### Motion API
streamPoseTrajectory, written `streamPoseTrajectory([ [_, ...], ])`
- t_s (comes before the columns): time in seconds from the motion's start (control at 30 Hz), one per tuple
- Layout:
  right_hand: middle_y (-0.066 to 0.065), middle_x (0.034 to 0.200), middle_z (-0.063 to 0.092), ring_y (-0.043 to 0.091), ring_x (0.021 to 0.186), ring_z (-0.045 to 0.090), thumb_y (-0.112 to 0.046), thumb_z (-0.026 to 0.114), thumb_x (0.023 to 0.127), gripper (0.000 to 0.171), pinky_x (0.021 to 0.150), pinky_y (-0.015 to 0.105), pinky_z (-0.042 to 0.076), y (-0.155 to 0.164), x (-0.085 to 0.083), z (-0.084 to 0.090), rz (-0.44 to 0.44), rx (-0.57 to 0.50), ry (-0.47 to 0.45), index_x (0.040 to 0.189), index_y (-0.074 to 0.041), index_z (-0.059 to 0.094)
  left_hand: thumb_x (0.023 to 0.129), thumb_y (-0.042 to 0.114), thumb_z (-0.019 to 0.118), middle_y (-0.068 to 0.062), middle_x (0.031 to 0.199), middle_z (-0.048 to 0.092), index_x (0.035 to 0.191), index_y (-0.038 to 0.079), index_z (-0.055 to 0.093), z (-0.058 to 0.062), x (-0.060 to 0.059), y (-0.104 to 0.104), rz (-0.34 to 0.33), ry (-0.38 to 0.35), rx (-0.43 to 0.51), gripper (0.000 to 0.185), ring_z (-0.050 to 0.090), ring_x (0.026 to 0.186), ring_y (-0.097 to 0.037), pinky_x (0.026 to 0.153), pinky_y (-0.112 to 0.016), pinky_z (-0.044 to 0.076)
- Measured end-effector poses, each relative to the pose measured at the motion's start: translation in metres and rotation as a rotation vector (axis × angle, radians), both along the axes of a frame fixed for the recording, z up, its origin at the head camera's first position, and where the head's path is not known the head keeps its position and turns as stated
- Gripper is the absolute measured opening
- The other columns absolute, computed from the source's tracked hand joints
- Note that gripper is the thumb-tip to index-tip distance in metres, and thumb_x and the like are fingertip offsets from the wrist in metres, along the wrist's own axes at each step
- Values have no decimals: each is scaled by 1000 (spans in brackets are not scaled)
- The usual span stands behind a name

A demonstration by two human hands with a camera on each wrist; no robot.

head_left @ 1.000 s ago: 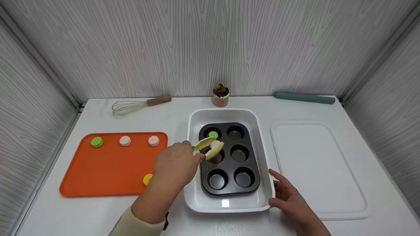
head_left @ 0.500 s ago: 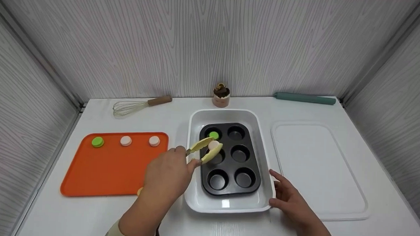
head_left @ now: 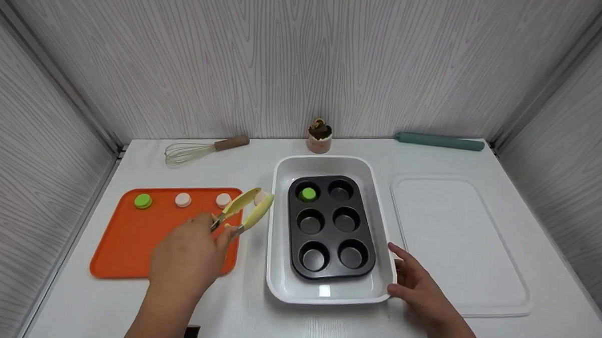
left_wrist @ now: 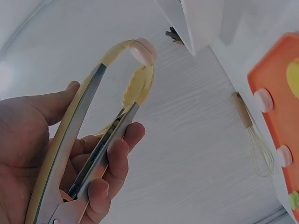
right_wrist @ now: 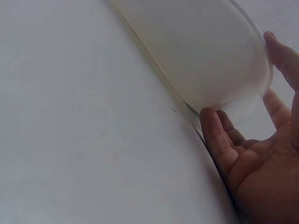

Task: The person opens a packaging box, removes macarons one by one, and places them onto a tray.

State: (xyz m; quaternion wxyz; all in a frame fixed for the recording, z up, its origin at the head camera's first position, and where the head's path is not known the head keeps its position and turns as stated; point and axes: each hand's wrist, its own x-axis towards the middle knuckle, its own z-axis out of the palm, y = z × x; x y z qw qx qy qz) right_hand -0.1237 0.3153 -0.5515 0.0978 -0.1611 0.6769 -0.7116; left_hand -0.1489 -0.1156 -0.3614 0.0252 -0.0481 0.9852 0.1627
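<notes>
My left hand [head_left: 190, 250] grips yellow-tipped metal tongs [head_left: 244, 209], which pinch a pink macaron [head_left: 260, 197] above the right edge of the orange tray [head_left: 123, 253]. In the left wrist view the pink macaron [left_wrist: 144, 50] sits between the tips of the tongs [left_wrist: 100, 140]. A green macaron [head_left: 143, 201] and two pink ones [head_left: 182, 200] lie on the tray. The white baking dish [head_left: 274, 233] holds a dark muffin tin [head_left: 328, 240] with one green macaron [head_left: 308, 194] in its far left cup. My right hand [head_left: 410, 280] rests with straight fingers against the dish's near right corner [right_wrist: 205, 60].
A whisk [head_left: 201, 150], a chocolate cupcake [head_left: 319, 134] and a teal rolling pin [head_left: 439, 141] lie along the back wall. A flat white tray [head_left: 458, 244] lies to the right of the dish. Grey panels close in three sides.
My left hand has carried the tongs and the pink macaron leftward, from above the muffin tin to above the orange tray's edge. It now hides the yellow macaron. The right hand has stayed put.
</notes>
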Motion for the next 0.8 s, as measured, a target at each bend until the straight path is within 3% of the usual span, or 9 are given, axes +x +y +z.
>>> streamPoseTrajectory([
  [0.3, 35, 150, 43, 25, 125, 62, 10, 68, 96, 87, 99, 33, 55, -2, 2, 3, -49, 27, -62, 167, -5, 21, 102, 51, 66, -9, 77, 59, 115, -5, 64, -6, 8, -49, 89, -75, 35, 57, 57, 67, -26, 52, -38, 45],
  [0.53, 35, 149, 44, 26, 124, 63, 9, 70, 96, 87, 99, 33, 55, -3, 3, 5, -71, 51, -79, 167, -5, 22, 103, 55, 63, -9, 68, 55, 105, -5, 63, -23, 22, -87, 200, -158, 31, 59, 56, 62, -26, 51, -37, 43],
  [0.8, 33, 145, 47, 26, 122, 63, 10, 68, 96, 85, 98, 33, 55, -3, 1, 3, -53, 38, -45, 167, -6, 24, 104, 62, 57, -8, 67, 60, 100, -9, 63, -39, 35, -124, 194, -221, 38, 71, 58, 61, -26, 49, -40, 46],
])
